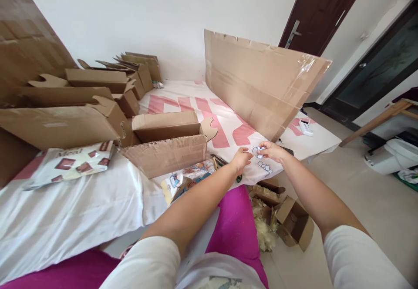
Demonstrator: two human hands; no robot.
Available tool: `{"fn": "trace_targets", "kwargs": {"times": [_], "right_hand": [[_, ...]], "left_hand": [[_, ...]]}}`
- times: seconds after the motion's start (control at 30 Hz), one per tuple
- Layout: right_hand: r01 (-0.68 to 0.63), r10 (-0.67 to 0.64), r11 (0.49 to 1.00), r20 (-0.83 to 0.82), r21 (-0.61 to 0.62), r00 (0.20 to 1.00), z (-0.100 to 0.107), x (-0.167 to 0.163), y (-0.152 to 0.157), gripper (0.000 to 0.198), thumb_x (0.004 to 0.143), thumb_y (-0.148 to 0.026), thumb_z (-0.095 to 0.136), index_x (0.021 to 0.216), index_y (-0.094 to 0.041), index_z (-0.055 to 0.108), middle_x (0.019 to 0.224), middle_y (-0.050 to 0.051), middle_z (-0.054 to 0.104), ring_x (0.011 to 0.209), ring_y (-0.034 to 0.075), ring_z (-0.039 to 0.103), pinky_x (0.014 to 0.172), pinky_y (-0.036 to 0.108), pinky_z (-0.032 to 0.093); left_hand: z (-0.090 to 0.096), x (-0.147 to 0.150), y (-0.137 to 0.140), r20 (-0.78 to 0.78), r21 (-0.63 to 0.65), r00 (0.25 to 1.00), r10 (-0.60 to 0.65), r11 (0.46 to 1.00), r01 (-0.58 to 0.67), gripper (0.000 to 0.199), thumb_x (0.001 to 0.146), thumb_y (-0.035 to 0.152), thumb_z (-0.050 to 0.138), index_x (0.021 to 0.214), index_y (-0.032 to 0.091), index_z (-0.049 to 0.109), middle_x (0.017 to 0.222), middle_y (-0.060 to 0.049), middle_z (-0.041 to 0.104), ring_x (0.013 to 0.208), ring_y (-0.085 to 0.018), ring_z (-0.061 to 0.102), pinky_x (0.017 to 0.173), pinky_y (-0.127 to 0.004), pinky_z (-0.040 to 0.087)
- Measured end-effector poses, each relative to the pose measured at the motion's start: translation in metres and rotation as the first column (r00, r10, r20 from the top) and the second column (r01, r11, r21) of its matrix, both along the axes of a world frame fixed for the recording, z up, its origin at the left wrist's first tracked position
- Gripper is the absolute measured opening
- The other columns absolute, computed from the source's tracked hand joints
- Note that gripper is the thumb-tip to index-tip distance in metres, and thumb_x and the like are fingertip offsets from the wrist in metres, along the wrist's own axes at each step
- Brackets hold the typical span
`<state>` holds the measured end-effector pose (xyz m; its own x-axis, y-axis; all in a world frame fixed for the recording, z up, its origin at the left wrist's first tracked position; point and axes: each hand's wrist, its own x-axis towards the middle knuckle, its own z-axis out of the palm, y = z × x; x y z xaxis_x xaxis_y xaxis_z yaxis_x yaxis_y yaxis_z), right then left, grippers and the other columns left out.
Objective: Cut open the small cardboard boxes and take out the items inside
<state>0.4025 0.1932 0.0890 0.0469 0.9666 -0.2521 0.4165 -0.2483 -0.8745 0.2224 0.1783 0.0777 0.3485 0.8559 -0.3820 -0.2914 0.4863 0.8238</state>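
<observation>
My right hand (271, 151) pinches a small white cut-out piece with a blue outline (260, 150), just above the cloth. Close on its left is my left hand (241, 160), fingers curled in towards the piece. Whether anything sits between the left fingertips is too small to tell. Below both hands, more small white pieces with blue outlines (264, 166) lie on the white and pink tablecloth (238, 139). A dark flat object (288, 151) shows partly behind my right wrist.
A tall cardboard sheet (257, 75) stands beyond my hands. Open cardboard boxes (170, 145) fill the left side, near a printed bag (76, 162). Printed packets (187, 178) lie by my left forearm. Small cartons (295, 221) are on the floor; a white device (306, 128) sits at right.
</observation>
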Motion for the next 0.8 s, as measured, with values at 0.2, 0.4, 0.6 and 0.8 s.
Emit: {"fn": "trace_targets", "kwargs": {"times": [0.2,0.4,0.6,0.8], "right_hand": [[-0.129,0.135,0.987,-0.058,0.093,0.989,-0.007,-0.031,0.008,0.034,0.054,-0.025,0.081,0.08,-0.019,0.06,0.072,-0.003,0.064,0.064,0.011,0.058,0.059,0.022,0.047],[-0.165,0.171,0.967,-0.014,0.196,0.985,-0.009,-0.036,0.016,0.033,0.055,-0.019,0.079,0.085,-0.018,0.064,0.08,0.0,0.069,0.075,0.013,0.062,0.074,0.028,0.052],[-0.108,0.065,0.932,0.133,0.346,0.989,-0.002,-0.028,0.008,0.028,0.063,-0.017,0.069,0.091,-0.019,0.065,0.094,0.005,0.07,0.088,0.018,0.064,0.084,0.036,0.051],[-0.116,-0.046,0.887,0.334,0.448,0.941,0.001,-0.038,-0.013,0.02,0.067,-0.02,0.068,0.087,-0.021,0.068,0.095,0.004,0.068,0.092,0.02,0.06,0.088,0.036,0.046]], "left_hand": [[-0.002,-0.001,0.011,0.173,-0.136,0.985,0.003,0.991,0.021,0.01,0.081,0.016,0.049,0.09,0.016,0.053,0.074,-0.003,0.057,0.067,-0.015,0.061,0.075,-0.033,0.052],[-0.009,-0.006,0.01,0.201,-0.202,0.974,0.102,0.977,-0.06,0.015,0.08,0.005,0.044,0.087,0.016,0.052,0.075,-0.004,0.06,0.065,-0.014,0.062,0.076,-0.03,0.052],[-0.004,-0.009,0.008,0.25,-0.246,0.953,0.172,0.963,-0.109,0.012,0.089,0.015,0.041,0.086,0.016,0.052,0.079,-0.005,0.061,0.068,-0.016,0.065,0.075,-0.032,0.054],[0.001,-0.015,0.005,0.299,-0.245,0.934,0.195,0.962,-0.123,0.027,0.097,0.033,0.034,0.084,0.017,0.051,0.083,-0.008,0.062,0.073,-0.018,0.066,0.077,-0.035,0.054]]}}
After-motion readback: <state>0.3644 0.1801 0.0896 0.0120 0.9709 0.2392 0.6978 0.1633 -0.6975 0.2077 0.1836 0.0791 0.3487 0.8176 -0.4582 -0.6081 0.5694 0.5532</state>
